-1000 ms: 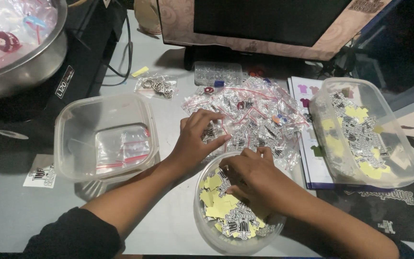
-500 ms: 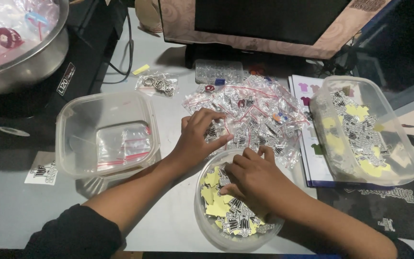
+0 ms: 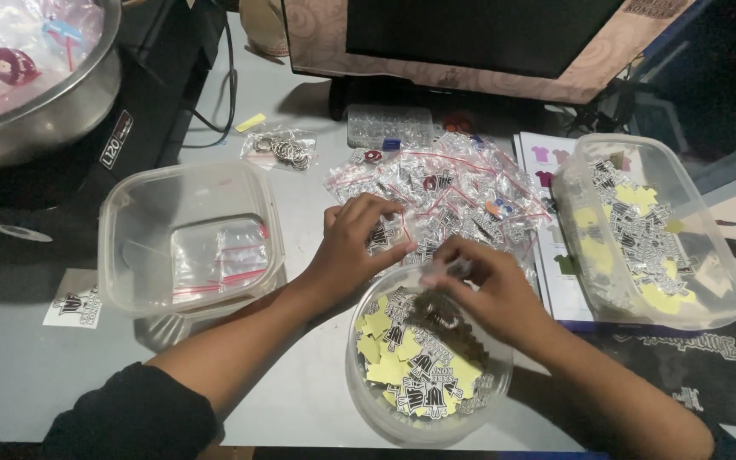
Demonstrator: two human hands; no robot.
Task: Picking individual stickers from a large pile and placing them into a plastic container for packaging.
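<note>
— Left hand (image 3: 353, 243)?
— Resting on the pile of small zip bags (image 3: 445, 200), fingers curled, pinching one bag (image 3: 382, 234), long edge roughly toward the screen.
— Right hand (image 3: 487, 285)?
— Over the round sticker bowl (image 3: 368, 400), fingertips pressed on something small; cannot tell what.

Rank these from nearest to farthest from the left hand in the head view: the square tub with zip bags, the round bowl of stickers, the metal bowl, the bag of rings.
1. Round bowl of stickers, just below-right of the left hand.
2. Square tub with zip bags, to its left.
3. Bag of rings, farther up the table; close to the tub's distance.
4. Metal bowl, top-left corner.
</note>
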